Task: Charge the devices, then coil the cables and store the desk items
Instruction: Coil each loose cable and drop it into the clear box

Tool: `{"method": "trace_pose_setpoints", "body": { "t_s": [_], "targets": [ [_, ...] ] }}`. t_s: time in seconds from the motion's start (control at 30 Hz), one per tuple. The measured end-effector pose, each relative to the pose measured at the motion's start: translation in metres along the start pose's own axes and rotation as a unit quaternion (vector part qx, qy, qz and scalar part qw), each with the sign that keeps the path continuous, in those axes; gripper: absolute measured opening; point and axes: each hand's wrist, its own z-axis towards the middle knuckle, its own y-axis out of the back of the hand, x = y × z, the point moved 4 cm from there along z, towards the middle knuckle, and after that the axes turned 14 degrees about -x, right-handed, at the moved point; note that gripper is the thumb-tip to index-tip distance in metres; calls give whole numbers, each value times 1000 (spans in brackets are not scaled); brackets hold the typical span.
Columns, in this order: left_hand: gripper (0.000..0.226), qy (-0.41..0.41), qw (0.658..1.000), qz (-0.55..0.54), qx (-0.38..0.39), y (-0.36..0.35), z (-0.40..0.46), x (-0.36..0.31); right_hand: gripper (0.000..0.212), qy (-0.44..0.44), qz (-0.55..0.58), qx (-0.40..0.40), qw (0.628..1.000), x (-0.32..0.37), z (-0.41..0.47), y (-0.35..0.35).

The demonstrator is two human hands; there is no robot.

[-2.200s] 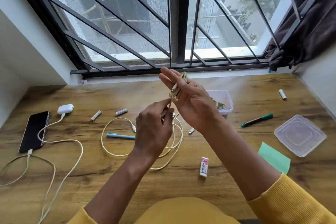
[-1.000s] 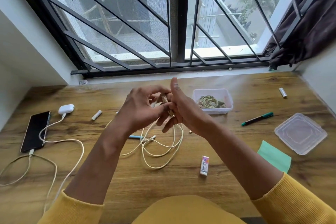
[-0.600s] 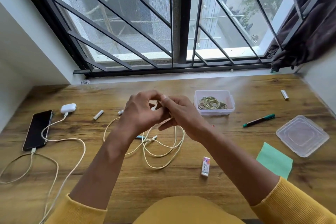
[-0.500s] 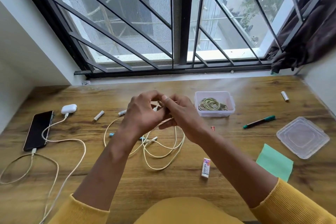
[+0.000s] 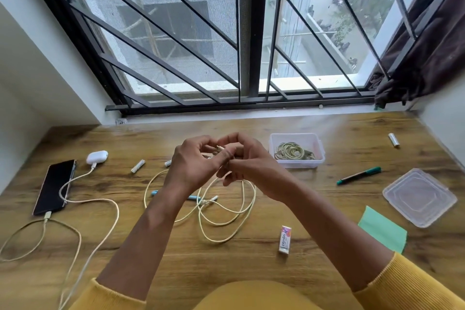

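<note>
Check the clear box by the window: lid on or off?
Off. The clear box is open-topped, rubber bands visible inside; its lid lies apart on the desk.

Single head-worn wide-angle view, looking forward and steeply down over a desk [image 5: 251, 254] toward a barred window [image 5: 246, 33]. Both forearms enter from the bottom edge; the desk lies close, within arm's reach.

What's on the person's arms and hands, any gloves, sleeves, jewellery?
No gloves. The left hand and right hand are bare, with no ring or watch visible. Both forearms are uncovered; ribbed mustard-yellow knit sleeves are pushed up, the left sleeve cuff and right sleeve cuff sitting near the elbows.
</note>
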Motion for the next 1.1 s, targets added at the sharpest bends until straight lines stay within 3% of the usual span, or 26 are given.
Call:
{"method": "trace_pose_setpoints", "body": {
  "t_s": [0.23,0.33,0.47,0.97,1.1],
  "targets": [
    [49,25,997,-72,24,-1,-1,-1,33,29,-4,-51,998,0,6,0],
    [29,16,994,-108,11,0,-6,-3,34,39,16,-75,996,-1,9,3],
    [20,-22,993,-115,-25,2,-10,-8,33,24,57,-115,991,-2,11,8],
    [15,-132,977,-129,-109,4,-6,-19,25,65,57,-113,990,8,11,10],
    [9,-105,977,-165,-90,2,-1,-18,27,62,56,-122,989,6,13,9]
  ]
}}
